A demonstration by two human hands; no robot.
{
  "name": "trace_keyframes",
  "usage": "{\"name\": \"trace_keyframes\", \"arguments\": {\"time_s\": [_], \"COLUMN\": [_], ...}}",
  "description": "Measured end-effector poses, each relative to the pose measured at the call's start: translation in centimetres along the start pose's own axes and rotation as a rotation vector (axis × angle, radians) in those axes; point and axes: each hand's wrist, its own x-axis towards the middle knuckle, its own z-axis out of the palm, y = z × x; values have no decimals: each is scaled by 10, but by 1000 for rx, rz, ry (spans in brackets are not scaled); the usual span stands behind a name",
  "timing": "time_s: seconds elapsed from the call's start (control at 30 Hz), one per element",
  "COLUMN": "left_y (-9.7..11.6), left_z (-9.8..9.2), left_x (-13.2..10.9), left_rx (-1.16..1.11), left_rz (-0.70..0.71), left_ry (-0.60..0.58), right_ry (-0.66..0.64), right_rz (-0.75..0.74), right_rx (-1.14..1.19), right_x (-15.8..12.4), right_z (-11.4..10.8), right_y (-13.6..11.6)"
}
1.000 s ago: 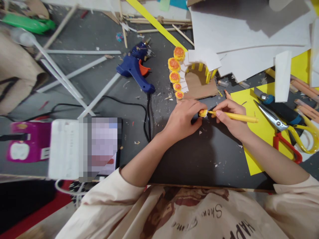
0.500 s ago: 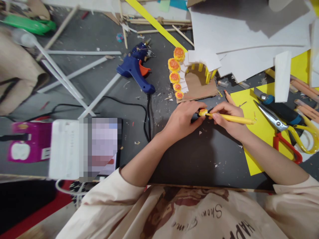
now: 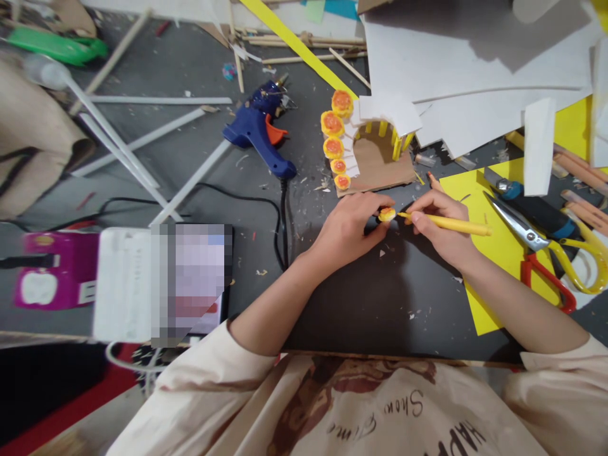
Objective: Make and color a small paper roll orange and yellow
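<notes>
Between the thumb and fingers of my left hand is a small disc, coloured orange and yellow with a white part showing. My right hand grips a yellow marker pen, its tip pointing left, a short gap away from the disc. Just beyond my hands stands a small cardboard model with white pieces around an arch and yellow strips inside. Along its left side runs a row of several orange-and-yellow discs.
A blue glue gun lies left of the model, its black cord trailing down. Scissors and a utility knife rest on yellow paper at right. A phone lies at left; white foam sheets lie behind.
My right hand has drawn the marker pen a little to the right, so its tip has come off the disc. My left hand and the disc have stayed in place.
</notes>
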Motion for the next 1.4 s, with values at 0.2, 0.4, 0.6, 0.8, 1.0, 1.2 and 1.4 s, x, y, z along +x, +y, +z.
{"name": "trace_keyframes", "arguments": {"time_s": [0.2, 0.4, 0.6, 0.8, 1.0, 1.2, 1.4], "left_y": [0, 1, 0, 1, 0, 1, 3], "left_z": [1, 0, 1, 0, 0, -1, -2], "left_x": [0, 0, 0, 0, 0, 0, 1], "left_rx": [3, 17, 16, 23, 14, 12, 0], "left_rz": [5, -13, 0, -29, -12, -12, -51], "left_ry": [8, -8, -4, -24, -18, -23, -36], "right_ry": [-89, -29, -87, -9, -37, -60, 25], "right_rz": [11, -11, -2, -19, -35, -9, 58], "right_rx": [-2, 7, -32, -4, -24, 4, 44], "right_x": [-1, -1, -1, 1, 1, 1, 1], "right_z": [0, 0, 1, 0, 0, -1, 1], "right_y": [-2, 0, -3, 1, 0, -1, 1]}}
